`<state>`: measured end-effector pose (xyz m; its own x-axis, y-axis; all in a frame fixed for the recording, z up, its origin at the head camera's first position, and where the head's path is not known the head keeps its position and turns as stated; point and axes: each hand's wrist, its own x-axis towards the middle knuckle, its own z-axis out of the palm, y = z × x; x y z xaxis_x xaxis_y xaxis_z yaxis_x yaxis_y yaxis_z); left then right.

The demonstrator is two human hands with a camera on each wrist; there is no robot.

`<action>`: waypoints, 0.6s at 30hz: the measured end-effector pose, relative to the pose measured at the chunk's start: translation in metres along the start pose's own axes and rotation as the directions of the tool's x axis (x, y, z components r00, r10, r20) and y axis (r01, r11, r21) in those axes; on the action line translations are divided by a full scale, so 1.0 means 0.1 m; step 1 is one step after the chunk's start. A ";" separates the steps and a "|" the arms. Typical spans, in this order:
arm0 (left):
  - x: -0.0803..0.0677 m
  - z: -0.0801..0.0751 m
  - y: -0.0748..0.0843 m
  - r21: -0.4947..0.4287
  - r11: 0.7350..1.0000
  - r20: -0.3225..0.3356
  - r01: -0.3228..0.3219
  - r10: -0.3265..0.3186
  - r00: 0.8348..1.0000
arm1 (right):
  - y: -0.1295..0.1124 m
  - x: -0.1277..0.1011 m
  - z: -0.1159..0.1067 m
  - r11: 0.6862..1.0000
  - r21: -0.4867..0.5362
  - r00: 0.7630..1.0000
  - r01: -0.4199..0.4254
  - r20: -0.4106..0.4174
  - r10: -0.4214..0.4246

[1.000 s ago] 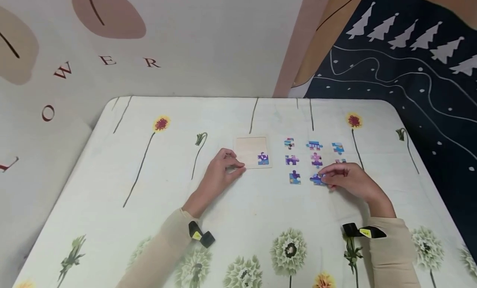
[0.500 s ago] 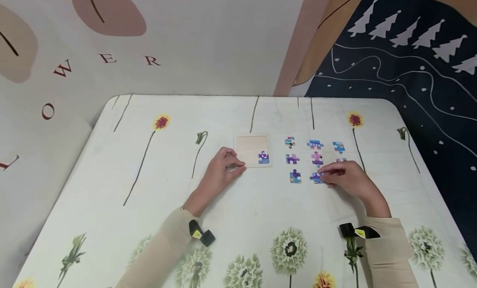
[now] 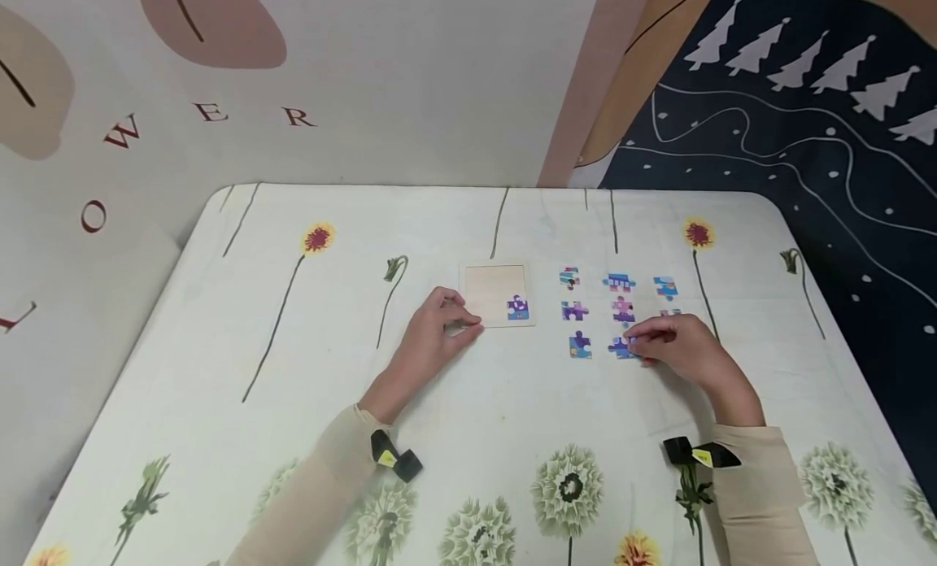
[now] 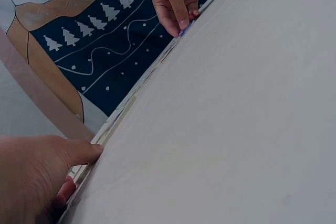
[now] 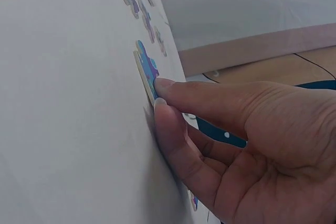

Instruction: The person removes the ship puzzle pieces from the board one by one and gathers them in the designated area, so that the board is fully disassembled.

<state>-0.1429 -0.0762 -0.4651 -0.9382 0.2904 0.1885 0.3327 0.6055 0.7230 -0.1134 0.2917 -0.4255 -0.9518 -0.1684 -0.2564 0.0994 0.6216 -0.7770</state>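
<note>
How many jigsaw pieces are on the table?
9 visible: one in the wooden puzzle tray at; loose ones at under the right hand, one half hidden.

Both forearms in beige sleeves, reaching forward, a small black tag with a yellow mark at each wrist. Left hand (image 3: 432,338) knuckles up, fingers curled, thumb and fingertips drawn together at the far end, thumb (image 4: 79,150) stretched out flat. Right hand (image 3: 677,350) palm down, fingers bent, index fingertip (image 5: 164,84) and thumb tip close together in a pinch at its left end. Hands well apart.
</note>
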 end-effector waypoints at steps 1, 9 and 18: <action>0.00 0.00 0.00 -0.001 1.000 0.000 0.001 -0.001 1.000 | 0.00 0.00 0.00 1.000 -0.002 1.000 -0.001 -0.001 0.001; -0.01 0.00 0.00 -0.020 1.000 0.003 0.020 -0.019 1.000 | 0.00 0.01 0.02 0.999 -0.037 1.000 -0.011 -0.012 0.011; -0.01 -0.01 0.00 0.011 1.000 0.006 0.015 -0.015 1.000 | -0.01 0.01 0.05 0.999 -0.052 1.000 -0.005 -0.021 0.004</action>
<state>-0.1421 -0.0770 -0.4644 -0.9423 0.2862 0.1737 0.3200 0.6175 0.7186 -0.1133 0.2872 -0.4277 -0.9573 -0.1494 -0.2475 0.0894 0.6612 -0.7449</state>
